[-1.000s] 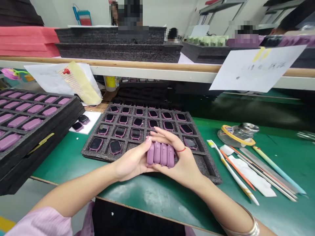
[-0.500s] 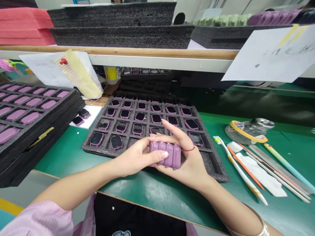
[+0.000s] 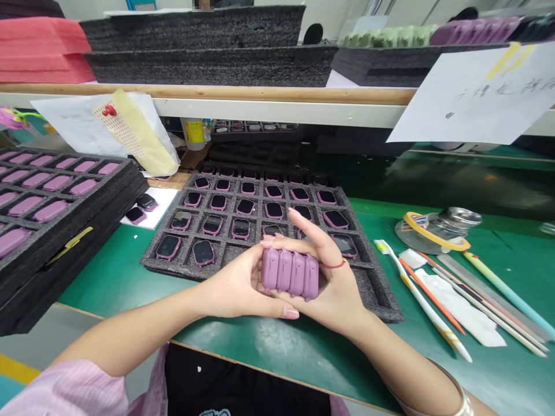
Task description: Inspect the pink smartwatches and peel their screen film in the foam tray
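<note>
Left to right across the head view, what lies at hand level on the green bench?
Black foam tray of purple cases → white card → left hand → four purple watch cases → right hand → white toothbrush → steel ruler

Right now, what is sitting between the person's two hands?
In the head view, four purple watch cases sit side by side, held between the left hand and the right hand.

Four mauve smartwatch cases (image 3: 289, 275), ribbed backs showing, standing on edge side by side, pressed together in a tight row, cupped between the left grip (image 3: 236, 286) and right grip (image 3: 336, 286)
</note>
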Demonstrator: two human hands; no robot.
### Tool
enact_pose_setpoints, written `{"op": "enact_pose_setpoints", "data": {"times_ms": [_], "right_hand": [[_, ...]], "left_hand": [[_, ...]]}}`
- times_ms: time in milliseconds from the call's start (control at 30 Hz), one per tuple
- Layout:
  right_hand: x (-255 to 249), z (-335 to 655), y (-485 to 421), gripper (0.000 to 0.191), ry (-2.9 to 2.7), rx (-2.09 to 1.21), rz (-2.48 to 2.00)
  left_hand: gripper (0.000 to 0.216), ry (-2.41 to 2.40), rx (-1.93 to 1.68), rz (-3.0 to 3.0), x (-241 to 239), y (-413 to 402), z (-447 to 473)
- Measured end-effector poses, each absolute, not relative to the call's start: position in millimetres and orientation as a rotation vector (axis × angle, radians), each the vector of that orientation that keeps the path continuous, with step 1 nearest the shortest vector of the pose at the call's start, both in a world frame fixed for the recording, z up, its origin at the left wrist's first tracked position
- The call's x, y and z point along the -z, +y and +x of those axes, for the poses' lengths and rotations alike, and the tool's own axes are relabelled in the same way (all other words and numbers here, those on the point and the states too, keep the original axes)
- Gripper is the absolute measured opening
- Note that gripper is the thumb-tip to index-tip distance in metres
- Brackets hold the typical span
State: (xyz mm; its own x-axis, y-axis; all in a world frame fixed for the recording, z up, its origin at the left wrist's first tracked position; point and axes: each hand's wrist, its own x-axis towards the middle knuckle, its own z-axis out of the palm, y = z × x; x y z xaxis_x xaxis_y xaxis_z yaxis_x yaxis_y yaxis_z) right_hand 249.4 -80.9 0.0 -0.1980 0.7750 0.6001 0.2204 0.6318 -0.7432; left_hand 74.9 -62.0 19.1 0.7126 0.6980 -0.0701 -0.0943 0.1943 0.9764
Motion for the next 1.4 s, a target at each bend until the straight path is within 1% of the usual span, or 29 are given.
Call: {"op": "enact_pose_setpoints", "data": {"times_ms": [67,133,300,367,400,467,500,533,567,633,667,700,800,867,933,1000,1100,1133,1233,1267,1300,1333,1400], "right_hand": [[1,250,-81,0.093,-1.746,-0.589,-0.804],[1,250,-80,0.094,-1.764,-0.557,-0.776],[4,250,-79,0.09,-1.867,-0.447,-0.69],[4,250,-79,0.089,-1.956,-0.382,-0.672],[3,250,-80,0.091,-1.996,-0.356,-0.667],[1,251,-80,0.104,-2.015,-0.366,-0.67],[0,252,-80,0.109,-1.973,-0.409,-0.68],[-2,254,-79,0.108,-1.896,-0.482,-0.698],[-2,256,-77,0.1,-1.791,-0.578,-0.719],[-2,260,-73,0.076,-1.558,-0.791,-0.755],[-1,262,-70,0.069,-1.462,-0.912,-0.774],[0,263,-68,0.068,-1.393,-1.038,-0.795],[2,265,-66,0.077,-1.36,-1.4,-0.831],[1,262,-70,0.082,-1.427,-1.492,-0.838],[-3,257,-75,0.092,-1.522,-1.403,-0.869],[-7,251,-81,0.102,-1.589,-1.23,-0.92],[-10,246,-87,0.105,-1.611,-1.021,-0.972],[-9,245,-89,0.106,-1.61,-0.972,-0.973],[-6,245,-90,0.108,-1.616,-0.828,-0.965],[-5,245,-89,0.109,-1.618,-0.783,-0.965],[-4,246,-89,0.107,-1.62,-0.736,-0.963],[-3,246,-88,0.103,-1.618,-0.691,-0.96],[-1,247,-87,0.092,-1.622,-0.629,-0.933]], "left_hand": [[0.074,0.587,-0.592,1.283,-20,-62,74],[0.073,0.579,-0.577,1.308,-21,-60,73],[0.044,0.536,-0.601,1.341,-22,-55,77],[0.041,0.641,-0.642,1.4,-22,-57,78],[0.042,0.705,-0.668,1.428,-22,-58,78],[0.046,0.801,-0.744,1.487,-23,-62,78],[0.048,0.82,-0.788,1.535,-24,-64,77],[0.049,0.825,-0.829,1.596,-25,-65,76],[0.049,0.815,-0.866,1.664,-25,-66,74],[0.047,0.786,-0.915,1.779,-24,-67,71],[0.046,0.766,-0.925,1.822,-23,-67,70],[0.045,0.744,-0.936,1.86,-22,-66,70],[0.038,0.694,-0.979,1.983,-18,-65,70],[0.034,0.675,-1.003,2.044,-15,-64,70],[0.031,0.642,-1.005,2.067,-13,-63,71],[0.027,0.61,-1.006,2.062,-10,-63,72],[0.035,0.576,-1.037,2.067,-4,-62,71],[0.047,0.572,-1.052,2.07,-2,-63,71],[0.11,0.618,-0.996,1.919,-2,-66,72],[0.122,0.644,-0.934,1.783,-4,-66,73],[0.122,0.654,-0.856,1.629,-7,-67,74],[0.111,0.649,-0.777,1.486,-10,-67,75],[0.073,0.613,-0.673,1.309,-17,-66,77]]}}
